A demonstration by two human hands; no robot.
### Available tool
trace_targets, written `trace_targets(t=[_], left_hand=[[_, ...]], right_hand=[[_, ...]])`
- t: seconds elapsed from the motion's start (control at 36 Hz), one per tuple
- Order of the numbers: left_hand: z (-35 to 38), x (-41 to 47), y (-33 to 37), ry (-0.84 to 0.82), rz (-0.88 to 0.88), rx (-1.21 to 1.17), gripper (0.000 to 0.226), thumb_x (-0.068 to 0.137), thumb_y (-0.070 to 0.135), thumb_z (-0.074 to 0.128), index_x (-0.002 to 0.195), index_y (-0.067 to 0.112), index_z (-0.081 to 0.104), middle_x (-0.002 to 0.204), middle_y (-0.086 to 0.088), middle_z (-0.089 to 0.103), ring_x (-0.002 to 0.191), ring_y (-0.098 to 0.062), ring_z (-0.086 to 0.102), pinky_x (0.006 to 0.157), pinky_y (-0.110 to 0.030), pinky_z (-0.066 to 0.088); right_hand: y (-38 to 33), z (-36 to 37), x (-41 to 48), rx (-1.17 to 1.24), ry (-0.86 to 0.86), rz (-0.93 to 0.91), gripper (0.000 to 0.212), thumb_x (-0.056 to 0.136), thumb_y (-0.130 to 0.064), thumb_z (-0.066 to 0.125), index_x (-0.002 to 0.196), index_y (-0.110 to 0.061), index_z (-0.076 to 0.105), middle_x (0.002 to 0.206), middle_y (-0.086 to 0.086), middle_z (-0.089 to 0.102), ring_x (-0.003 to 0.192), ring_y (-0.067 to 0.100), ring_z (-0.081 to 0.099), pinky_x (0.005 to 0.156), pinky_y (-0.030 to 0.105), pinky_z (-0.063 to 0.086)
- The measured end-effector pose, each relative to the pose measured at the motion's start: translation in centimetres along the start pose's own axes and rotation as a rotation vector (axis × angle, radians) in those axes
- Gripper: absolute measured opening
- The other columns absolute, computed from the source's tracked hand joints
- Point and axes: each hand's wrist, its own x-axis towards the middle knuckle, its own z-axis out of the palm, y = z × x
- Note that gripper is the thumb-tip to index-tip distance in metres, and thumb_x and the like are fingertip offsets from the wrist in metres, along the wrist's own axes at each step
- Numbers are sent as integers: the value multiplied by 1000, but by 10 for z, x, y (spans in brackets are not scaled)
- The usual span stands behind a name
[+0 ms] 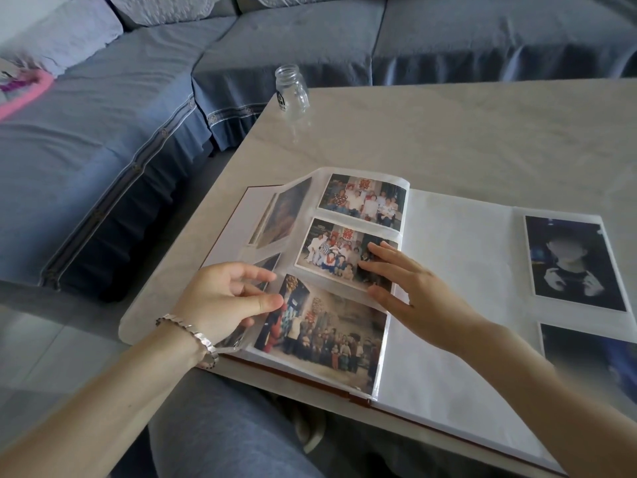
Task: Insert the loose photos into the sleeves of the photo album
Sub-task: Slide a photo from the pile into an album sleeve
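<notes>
— Under the right grip (410, 288), what's sleeved?
— Three group photos (362, 198) in the photo album's (448, 305) lifted page (303, 270); flat fingers rest on the middle photo (331, 257). Left grip (227, 298) pinches that page's edge.
— Right of it?
— One dark photo (572, 263) sleeved; the lower dark photo (593, 360) is cut off.

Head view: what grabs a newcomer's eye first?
The open photo album on the table, its lifted sleeve page holding three group photos. The left hand pinches that page's left edge while the right hand lies flat on the middle photo. A glass jar stands at the far corner.
</notes>
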Motion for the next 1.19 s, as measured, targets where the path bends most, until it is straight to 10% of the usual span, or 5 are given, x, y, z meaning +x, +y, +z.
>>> trace_targets(t=[0.31,0.81,1.19], left_hand=[[4,-6,-6,36,-4,-101,14,65,9,81,69,8,68,61,-10,69,49,-10,60,54,-24,55],[5,-14,-6,141,193,20,34,65,16,82,85,35,62,66,10,72,67,-4,67,77,-29,53],[10,-2,-17,47,173,-45,28,76,7,73,91,27,60,61,5,69,50,-6,61,51,-19,52]], right_hand=[[0,1,-1,11,9,10,44,95,-41,41,139,-39,37,152,-22,17,142,4,13,111,32,28],[0,1,0,21,18,-2,46,93,-42,41,139,-39,38,152,-20,18,142,4,12,114,33,22],[-1,0,-2,-11,7,-11,48,93,-42,43,140,-37,35,153,-19,15,142,2,7,114,27,17]])
